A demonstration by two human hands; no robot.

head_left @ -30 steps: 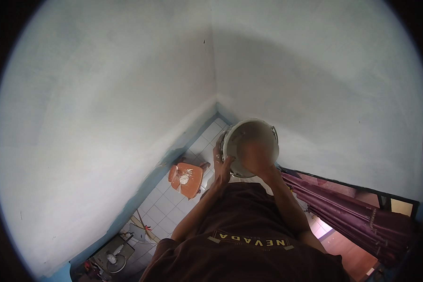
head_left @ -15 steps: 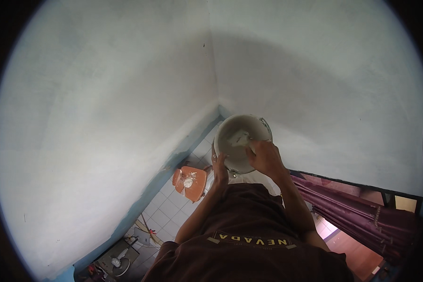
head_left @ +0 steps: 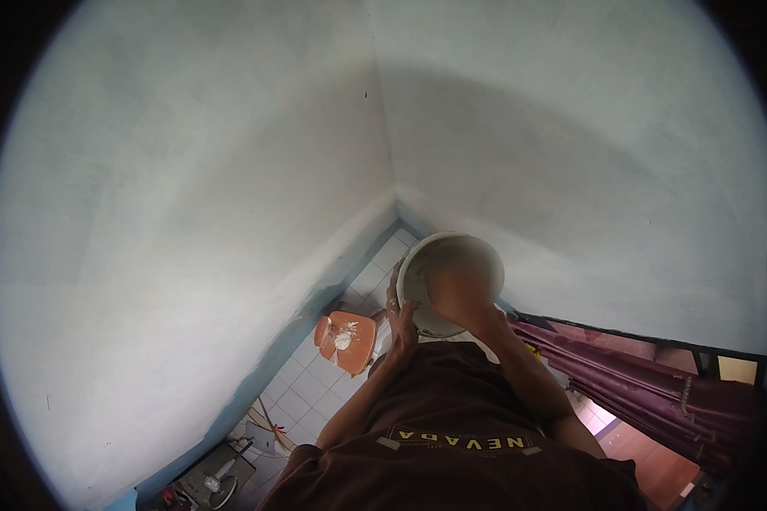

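The person's left hand is curled around the near left side of a round, pale grey bucket, its thumb over the rim and its fingers along the outer wall. The right hand reaches down into the bucket's mouth; it is dark and blurred, so whether it is closed on something cannot be told.

The bucket is in front of the person's dark brown shirt, close to the wall corner, its mouth facing up toward the head. It looks like stiff plastic, unlikely to break; its weight probably depends on what it contains, and a wet or smeared rim could be slippery. The rim with the wall below it seems the surest hold, with support underneath if it is heavy. The inner wall is pale, but the right hand and the blur hide most of the bottom, so the contents cannot be made out.

Left of the bucket and lower down is an orange-brown chair seat bearing white, crumbly smears, above white square floor tiles. Right of the bucket hangs a shiny purple curtain. Beyond the bucket, two whitish walls meet, edged below by a blue band.
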